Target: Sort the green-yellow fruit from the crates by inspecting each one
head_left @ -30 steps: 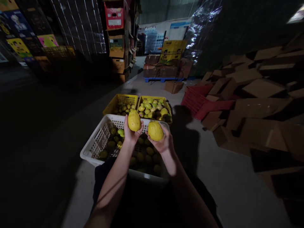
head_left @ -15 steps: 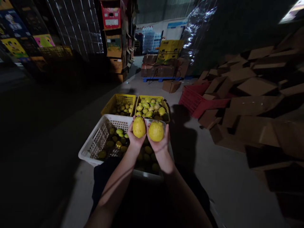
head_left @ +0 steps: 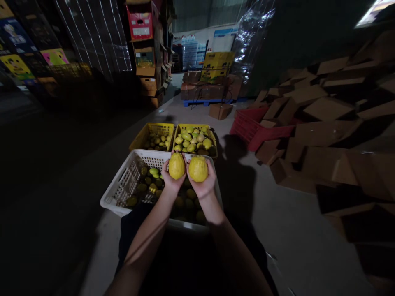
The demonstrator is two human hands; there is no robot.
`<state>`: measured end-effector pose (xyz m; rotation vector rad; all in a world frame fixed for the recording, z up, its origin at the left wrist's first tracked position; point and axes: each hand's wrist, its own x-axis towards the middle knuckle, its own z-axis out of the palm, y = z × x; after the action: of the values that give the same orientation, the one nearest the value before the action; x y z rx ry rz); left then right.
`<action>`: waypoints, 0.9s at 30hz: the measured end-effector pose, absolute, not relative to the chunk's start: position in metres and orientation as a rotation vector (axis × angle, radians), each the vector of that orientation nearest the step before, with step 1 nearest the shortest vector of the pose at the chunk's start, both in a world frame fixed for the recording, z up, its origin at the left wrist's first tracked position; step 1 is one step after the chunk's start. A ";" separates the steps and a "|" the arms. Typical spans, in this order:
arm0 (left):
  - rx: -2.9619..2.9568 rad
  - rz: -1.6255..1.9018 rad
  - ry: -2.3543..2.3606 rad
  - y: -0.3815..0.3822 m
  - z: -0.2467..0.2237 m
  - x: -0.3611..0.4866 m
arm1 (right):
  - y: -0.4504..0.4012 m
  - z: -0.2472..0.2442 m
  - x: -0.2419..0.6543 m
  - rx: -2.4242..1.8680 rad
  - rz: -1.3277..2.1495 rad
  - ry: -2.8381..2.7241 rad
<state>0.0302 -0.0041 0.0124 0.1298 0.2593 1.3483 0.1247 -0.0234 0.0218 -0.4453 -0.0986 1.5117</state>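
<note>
Floor point(head_left: 286, 222): grey, smooth, concrete-looking, dim. Right side: big heap of flattened and folded brown cardboard point(head_left: 327, 160), angular, matt. Back: tall stack in shiny crinkled clear film point(head_left: 251, 37); column of printed cartons point(head_left: 143, 57), some with cut handle slots; blue pallet point(head_left: 206, 102) bearing brown and yellow boxes.

White crate point(head_left: 108, 196) nearest the person: rectangular, plastic-looking, perforated walls, rounded rim. Holds loose oval fruits, dull yellow-green, mostly shaded, a few brighter green at left. Red crate point(head_left: 247, 128): slatted, tilted against the cardboard. Behind the white crate, 2 yellow crates side by side: left yellow crate point(head_left: 140, 139) part-filled, fruits low and shaded; right yellow crate point(head_left: 212, 135) fuller, fruits paler, heaped near the rim.

2 bare hands close together above the white crate. Left hand point(head_left: 169, 181): fingers curled round, spread to fruit width, cupping egg-shaped yellow fruit point(head_left: 177, 166), upright, few dark specks. Right hand point(head_left: 206, 186): same cupped spread, holding rounder yellow fruit point(head_left: 198, 169), skin lumpy. Fruits near each other.
</note>
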 end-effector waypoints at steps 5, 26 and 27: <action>0.174 1.372 0.233 0.000 0.005 0.030 | -0.025 0.022 0.125 -0.434 1.490 -0.104; 0.139 1.298 0.597 0.007 -0.015 0.028 | -0.024 0.012 0.130 -0.531 1.469 -0.042; 0.251 1.254 0.758 0.006 -0.023 0.029 | -0.024 0.010 0.132 -0.546 1.469 -0.005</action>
<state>0.0286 0.0064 -0.0229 0.2509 0.7582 1.2536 0.1321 -0.0236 0.0097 -0.5461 -0.0051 1.4693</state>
